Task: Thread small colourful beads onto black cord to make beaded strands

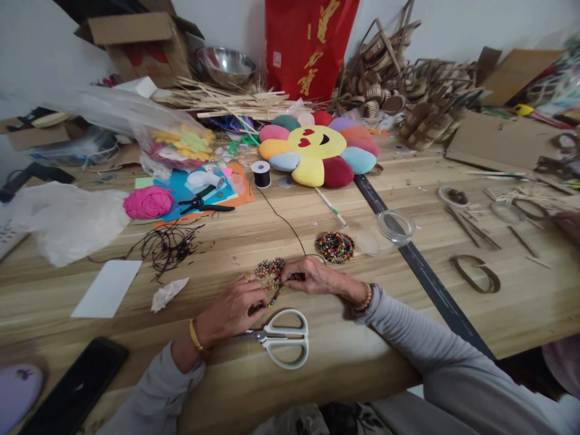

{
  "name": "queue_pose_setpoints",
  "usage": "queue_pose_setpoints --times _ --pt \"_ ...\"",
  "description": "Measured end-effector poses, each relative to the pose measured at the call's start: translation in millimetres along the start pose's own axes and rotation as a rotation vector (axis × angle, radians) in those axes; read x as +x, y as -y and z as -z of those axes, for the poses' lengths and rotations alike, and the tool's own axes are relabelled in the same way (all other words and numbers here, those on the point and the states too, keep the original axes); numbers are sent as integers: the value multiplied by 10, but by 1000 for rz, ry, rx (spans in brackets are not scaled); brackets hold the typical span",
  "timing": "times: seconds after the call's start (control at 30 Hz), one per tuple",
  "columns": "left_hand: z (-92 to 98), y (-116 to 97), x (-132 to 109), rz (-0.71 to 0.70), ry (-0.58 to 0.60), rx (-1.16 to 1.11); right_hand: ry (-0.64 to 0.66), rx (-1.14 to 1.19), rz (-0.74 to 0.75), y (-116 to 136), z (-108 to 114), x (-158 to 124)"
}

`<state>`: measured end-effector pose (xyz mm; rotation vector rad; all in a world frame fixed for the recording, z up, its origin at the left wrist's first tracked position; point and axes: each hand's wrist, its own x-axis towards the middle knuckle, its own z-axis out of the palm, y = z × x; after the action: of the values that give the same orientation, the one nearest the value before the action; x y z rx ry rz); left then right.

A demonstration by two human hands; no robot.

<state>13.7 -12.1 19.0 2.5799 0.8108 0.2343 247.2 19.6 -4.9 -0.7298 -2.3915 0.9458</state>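
Observation:
My left hand (233, 309) rests on the wooden table (344, 338) with fingers curled, pinching the lower end of a strand of colourful beads (270, 273). My right hand (308, 275) pinches the same beaded piece from the right, fingers closed. A thin black cord (285, 220) runs from the beads up to a black thread spool (261, 173). A round pile of loose coloured beads (335, 246) lies just right of my right hand. White-handled scissors (283, 338) lie under my left wrist.
A flower-shaped emoji cushion (317, 148), pink yarn ball (148, 202), black pliers (203, 205), tangled black cord (167, 244), clear lid (396, 225), long dark ruler (421, 266), white card (107, 288), dark phone (75, 386). Bamboo strips, cardboard boxes and woven pieces crowd the back.

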Motion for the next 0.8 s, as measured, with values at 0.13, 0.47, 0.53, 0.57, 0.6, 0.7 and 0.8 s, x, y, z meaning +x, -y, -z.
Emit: queue_pose_setpoints --times 0.13,0.47,0.53,0.57,0.6,0.7,0.8 --pt "8 16 -15 7 -14 31 5 -8 -9 3 -1 -4" --pt "-6 -26 13 9 -56 62 4 -27 -16 -6 -8 -8" --pt "-17 -39 30 15 -64 51 -1 -22 -15 -5 -10 -7" --pt "-24 -44 38 18 -63 48 -5 -19 -12 -6 -11 -6" --pt "-32 -49 45 19 -63 48 -9 -17 -9 -6 -12 -6" --pt "-52 -59 59 16 -72 60 -13 -15 -4 -13 -14 -6" --pt "-60 -64 65 10 -72 63 -5 -23 -3 -22 -16 -8"
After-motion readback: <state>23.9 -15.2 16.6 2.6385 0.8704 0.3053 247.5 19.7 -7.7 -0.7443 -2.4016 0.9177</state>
